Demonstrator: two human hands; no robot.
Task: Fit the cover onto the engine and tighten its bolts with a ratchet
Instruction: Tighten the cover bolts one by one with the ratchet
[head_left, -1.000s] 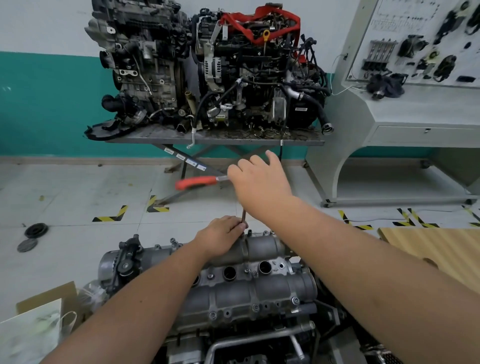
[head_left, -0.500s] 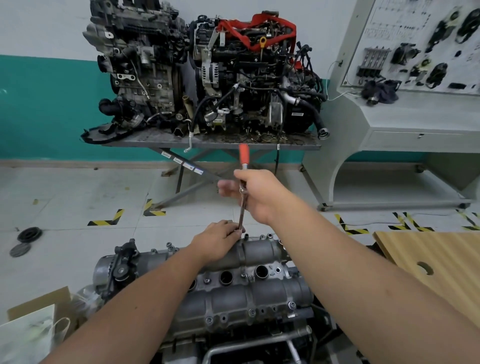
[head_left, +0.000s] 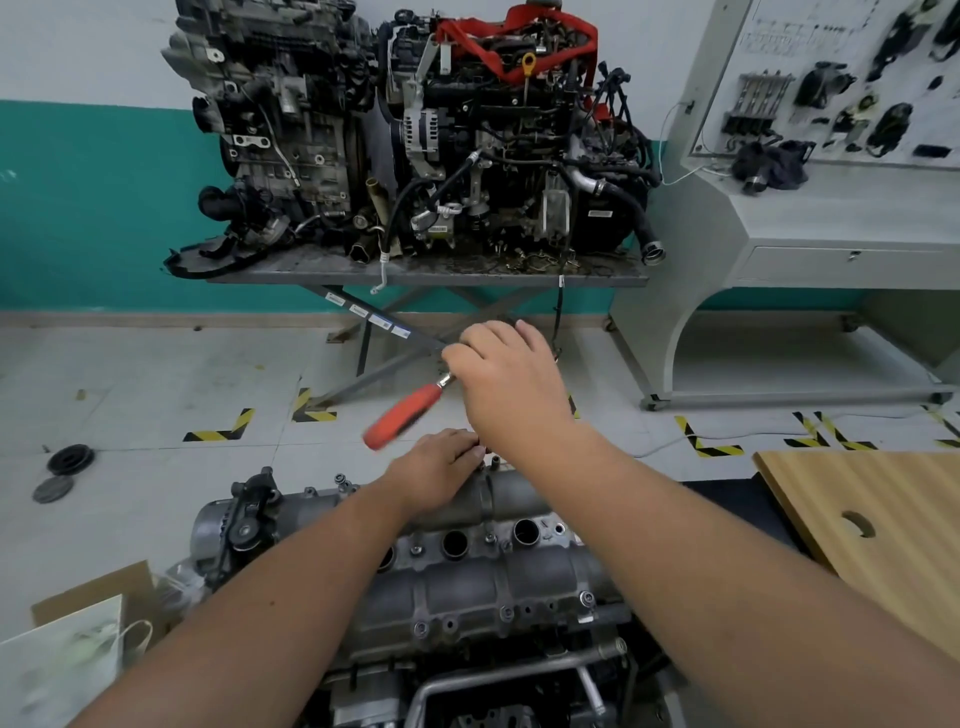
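A grey metal cover (head_left: 467, 587) lies on top of the engine in front of me, with round holes and small bolts along its edges. My left hand (head_left: 434, 470) rests on the cover's far edge, its fingertips pinching the lower end of the ratchet's extension at a bolt. My right hand (head_left: 511, 382) is above it and grips the head of the ratchet. The ratchet's red handle (head_left: 402, 415) sticks out down and to the left, blurred. The extension bar itself is hidden behind my hands.
Two other engines (head_left: 415, 130) stand on a metal table (head_left: 426, 273) by the teal wall. A grey training console (head_left: 810, 218) stands at right, a wooden board (head_left: 872, 530) at near right. A cardboard box (head_left: 78, 649) sits at lower left, black discs (head_left: 70, 460) on the floor.
My right hand has swung the ratchet: its red handle pointed left, then straight up, and now points down-left. My left hand has stayed at the bolt on the cover's far edge.
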